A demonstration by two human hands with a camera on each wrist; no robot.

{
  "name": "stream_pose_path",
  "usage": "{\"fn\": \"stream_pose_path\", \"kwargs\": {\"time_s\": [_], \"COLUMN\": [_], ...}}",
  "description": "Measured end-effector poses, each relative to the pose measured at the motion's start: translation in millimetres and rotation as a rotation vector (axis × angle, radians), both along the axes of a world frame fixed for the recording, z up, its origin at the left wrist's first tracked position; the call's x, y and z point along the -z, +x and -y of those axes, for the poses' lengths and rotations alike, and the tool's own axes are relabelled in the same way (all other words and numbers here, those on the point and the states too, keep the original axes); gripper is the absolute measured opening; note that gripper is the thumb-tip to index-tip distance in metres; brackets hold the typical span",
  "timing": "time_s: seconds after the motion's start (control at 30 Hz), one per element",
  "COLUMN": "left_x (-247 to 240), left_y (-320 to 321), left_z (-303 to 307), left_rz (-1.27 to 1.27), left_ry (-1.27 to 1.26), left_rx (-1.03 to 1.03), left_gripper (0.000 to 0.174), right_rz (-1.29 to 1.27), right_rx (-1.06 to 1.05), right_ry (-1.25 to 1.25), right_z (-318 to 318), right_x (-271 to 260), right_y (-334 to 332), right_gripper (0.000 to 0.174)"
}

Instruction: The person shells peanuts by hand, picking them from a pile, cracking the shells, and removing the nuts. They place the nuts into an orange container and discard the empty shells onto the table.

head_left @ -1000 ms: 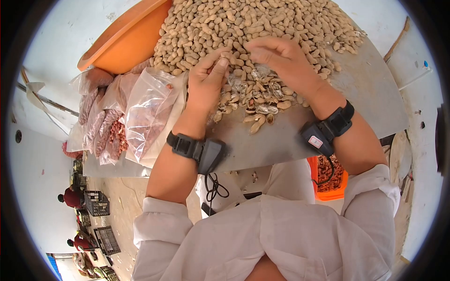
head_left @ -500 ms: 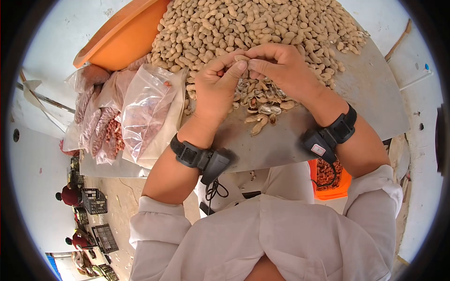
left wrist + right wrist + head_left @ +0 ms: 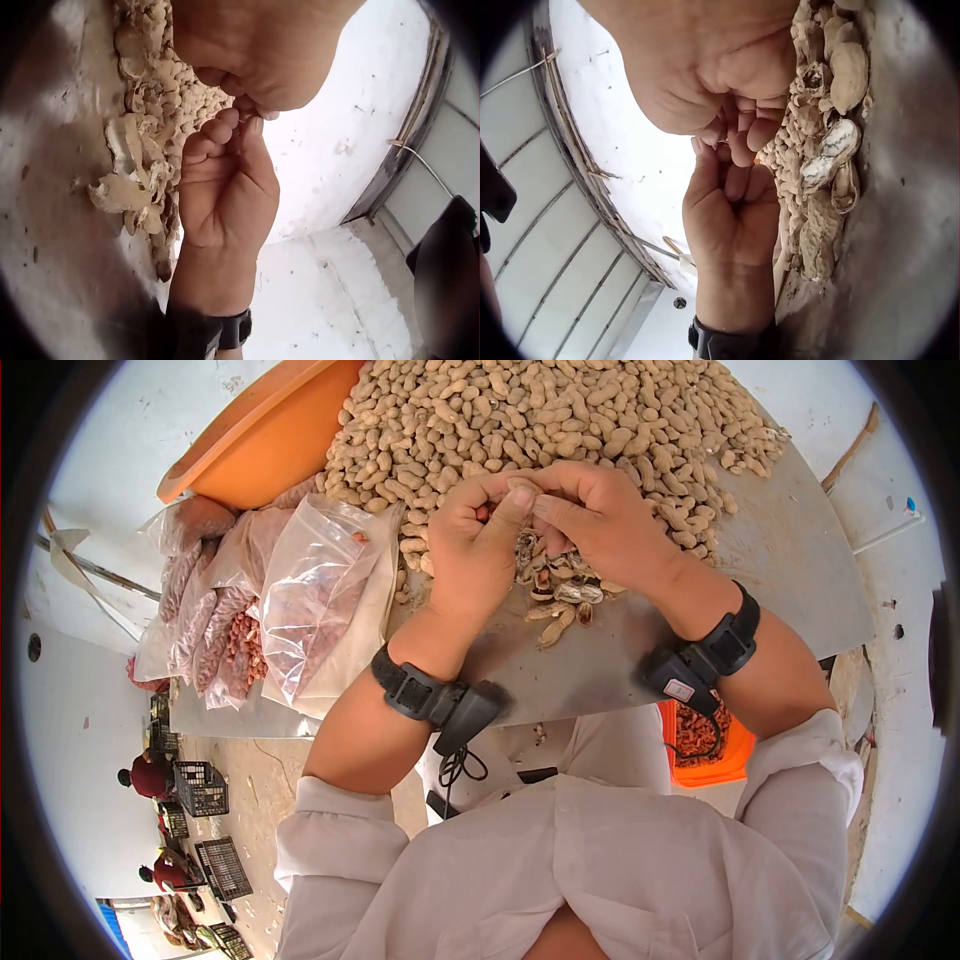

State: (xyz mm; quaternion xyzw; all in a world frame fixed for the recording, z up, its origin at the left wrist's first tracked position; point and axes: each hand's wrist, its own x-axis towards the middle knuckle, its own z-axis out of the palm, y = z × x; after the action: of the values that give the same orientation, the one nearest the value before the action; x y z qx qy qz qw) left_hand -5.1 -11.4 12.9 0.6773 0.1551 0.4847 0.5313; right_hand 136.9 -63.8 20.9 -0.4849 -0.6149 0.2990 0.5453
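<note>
Both hands meet fingertip to fingertip over the near edge of a heap of unshelled peanuts (image 3: pixel 480 420). My left hand (image 3: pixel 470 555) pinches a peanut (image 3: pixel 521 484) between thumb and curled index finger; a reddish kernel (image 3: pixel 483 512) shows within that hand's curl. From the other side, my right hand (image 3: pixel 615 525) grips the same peanut with thumb and forefinger. In the wrist views the fingers mostly hide it. Below the hands lie split, empty peanut shells (image 3: pixel 831 154), some with pale insides facing up.
An orange basin (image 3: pixel 260 435) leans at the back left. Clear plastic bags of reddish kernels (image 3: pixel 310 600) lie on the left of the metal table (image 3: pixel 800 550). An orange container (image 3: pixel 735 745) of reddish pieces sits below the front edge. People and black crates (image 3: pixel 203 788) are far left.
The hands were apart a second ago, then came together around the peanut. Since half a second ago, the left hand has shifted slightly right and the fingertips have drawn closer.
</note>
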Motion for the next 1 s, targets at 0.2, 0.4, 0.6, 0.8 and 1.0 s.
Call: {"fn": "stream_pose_path", "kwargs": {"time_s": [0.2,0.4,0.6,0.8,1.0], "left_x": [1,2,6,7,4], "left_y": [2,3,7,7,8], "left_z": [0,-1,-2,-2,2], "left_rz": [-0.024,0.02,0.081,0.04,0.096], "left_ry": [0.102,0.027,-0.026,-0.042,-0.087], "left_rx": [-0.044,-0.065,-0.078,-0.198,-0.162], "left_gripper": [0.017,0.016,0.017,0.017,0.016], "right_rz": [-0.056,-0.431,-0.696,-0.839,-1.018], "right_rx": [0.002,-0.139,-0.199,-0.247,-0.357], "right_ry": [-0.027,-0.078,-0.095,-0.125,-0.171], "right_z": [1,0,-2,-3,-7], "right_x": [1,4,9,12,17], "right_y": [-2,-4,-7,-6,-4], "right_gripper": [0.024,0.021,0.02,0.018,0.015]}}
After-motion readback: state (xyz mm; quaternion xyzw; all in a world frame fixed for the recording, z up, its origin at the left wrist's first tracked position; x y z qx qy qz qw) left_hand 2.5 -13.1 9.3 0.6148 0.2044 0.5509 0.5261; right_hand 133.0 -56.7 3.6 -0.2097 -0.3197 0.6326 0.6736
